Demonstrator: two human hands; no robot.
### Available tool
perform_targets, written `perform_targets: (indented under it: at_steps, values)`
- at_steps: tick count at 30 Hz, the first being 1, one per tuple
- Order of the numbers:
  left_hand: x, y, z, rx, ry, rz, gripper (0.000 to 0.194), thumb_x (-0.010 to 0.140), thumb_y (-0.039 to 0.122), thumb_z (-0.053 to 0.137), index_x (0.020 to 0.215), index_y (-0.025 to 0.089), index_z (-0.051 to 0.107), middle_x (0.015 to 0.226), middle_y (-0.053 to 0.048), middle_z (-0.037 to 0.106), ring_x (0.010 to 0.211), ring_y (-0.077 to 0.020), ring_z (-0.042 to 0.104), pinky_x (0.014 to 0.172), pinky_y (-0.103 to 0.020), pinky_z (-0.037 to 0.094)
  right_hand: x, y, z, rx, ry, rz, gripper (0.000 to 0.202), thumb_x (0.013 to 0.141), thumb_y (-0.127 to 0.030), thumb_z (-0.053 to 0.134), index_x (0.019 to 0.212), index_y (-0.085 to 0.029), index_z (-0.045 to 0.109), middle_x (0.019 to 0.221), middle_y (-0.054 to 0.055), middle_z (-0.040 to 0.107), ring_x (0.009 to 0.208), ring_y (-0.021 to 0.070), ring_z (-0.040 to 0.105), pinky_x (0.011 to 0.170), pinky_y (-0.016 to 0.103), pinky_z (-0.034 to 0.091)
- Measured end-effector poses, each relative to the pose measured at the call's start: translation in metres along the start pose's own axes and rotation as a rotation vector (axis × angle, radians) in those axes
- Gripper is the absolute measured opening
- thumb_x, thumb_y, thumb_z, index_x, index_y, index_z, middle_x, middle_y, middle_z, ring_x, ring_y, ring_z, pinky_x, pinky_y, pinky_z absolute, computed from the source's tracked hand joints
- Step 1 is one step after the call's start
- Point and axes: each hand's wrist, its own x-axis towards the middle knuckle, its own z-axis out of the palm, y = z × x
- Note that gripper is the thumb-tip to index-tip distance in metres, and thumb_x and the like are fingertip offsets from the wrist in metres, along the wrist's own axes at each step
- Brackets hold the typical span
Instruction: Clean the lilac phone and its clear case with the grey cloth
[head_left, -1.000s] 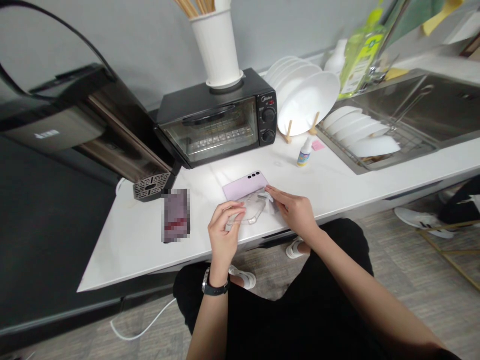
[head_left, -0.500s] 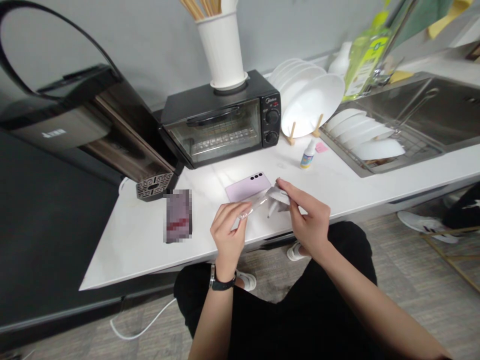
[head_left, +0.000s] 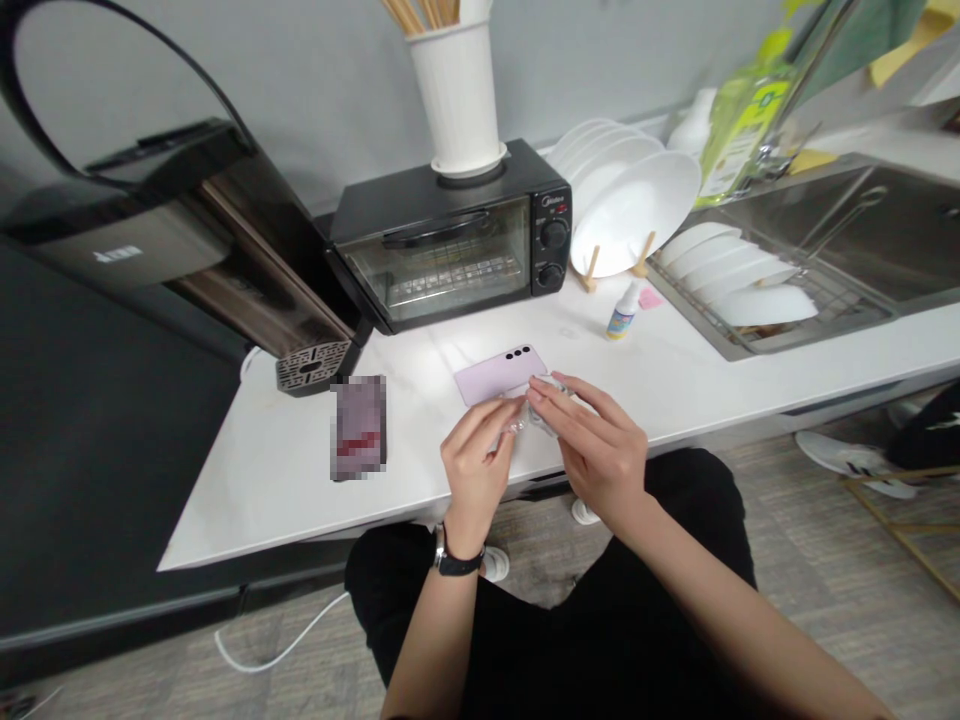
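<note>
Both hands meet over the front part of the white counter. My left hand (head_left: 478, 462) pinches one end of a crumpled clear plastic piece (head_left: 517, 422). From the right, my right hand (head_left: 604, 445) closes on the other end, its fingers covering much of the piece and a whitish part with it. Just beyond the fingertips a lilac phone (head_left: 499, 374) lies on the counter with its three camera lenses up. A blurred-out dark rectangular object (head_left: 360, 428) lies to the left. The small white spray bottle (head_left: 622, 312) stands upright farther back.
A black toaster oven (head_left: 450, 265) stands at the back, with a white cup of sticks (head_left: 457, 95) on top. To the left is a tall dark machine (head_left: 262, 270). White plates (head_left: 637, 210) and a sink (head_left: 862, 225) are on the right.
My right hand has moved left, its fingers now reaching over the plastic. My left hand has shifted slightly right, so the hands are closer together. The view has moved a little.
</note>
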Motion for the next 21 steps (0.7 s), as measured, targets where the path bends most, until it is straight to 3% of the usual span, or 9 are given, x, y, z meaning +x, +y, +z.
perform_targets:
  at_steps: [7,13,17,21]
  values:
    - [0.0,-0.005,0.002,-0.007,0.061,0.035,0.022,0.066,0.008,0.042,0.081,0.017,0.055,0.084,-0.003,0.056,0.081,-0.0122,0.05,0.073,-0.027,0.041,-0.002,0.004,0.01,0.018,0.014,-0.184,0.043,0.069,-0.006,0.038,0.108,-0.022,0.035,0.112,-0.004,0.039,0.105,0.0201,0.029,0.089,0.04,0.032]
    - [-0.002,-0.008,0.002,-0.004,0.069,0.033,0.017,0.066,0.009,0.042,0.076,0.015,0.055,0.082,-0.004,0.056,0.078,-0.0123,0.051,0.068,-0.026,0.043,-0.005,0.004,0.015,0.012,0.0,-0.306,0.04,0.07,-0.008,0.04,0.107,-0.021,0.036,0.109,-0.003,0.042,0.104,0.0176,0.032,0.087,0.035,0.036]
    - [-0.002,-0.008,0.0,-0.005,0.065,0.025,0.021,0.067,0.008,0.041,0.083,0.014,0.053,0.085,-0.005,0.056,0.08,-0.0123,0.051,0.069,-0.027,0.043,-0.004,0.001,0.014,-0.01,-0.039,-0.39,0.038,0.068,-0.009,0.045,0.105,-0.019,0.04,0.108,-0.003,0.043,0.103,0.0175,0.033,0.088,0.031,0.036]
    - [-0.002,-0.007,0.0,-0.002,0.058,0.025,0.022,0.067,0.008,0.04,0.084,0.014,0.053,0.085,-0.005,0.056,0.081,-0.0122,0.051,0.07,-0.027,0.043,-0.002,-0.001,0.011,-0.029,-0.057,-0.392,0.036,0.067,-0.01,0.047,0.102,-0.021,0.044,0.106,-0.005,0.044,0.101,0.0194,0.035,0.088,0.028,0.037]
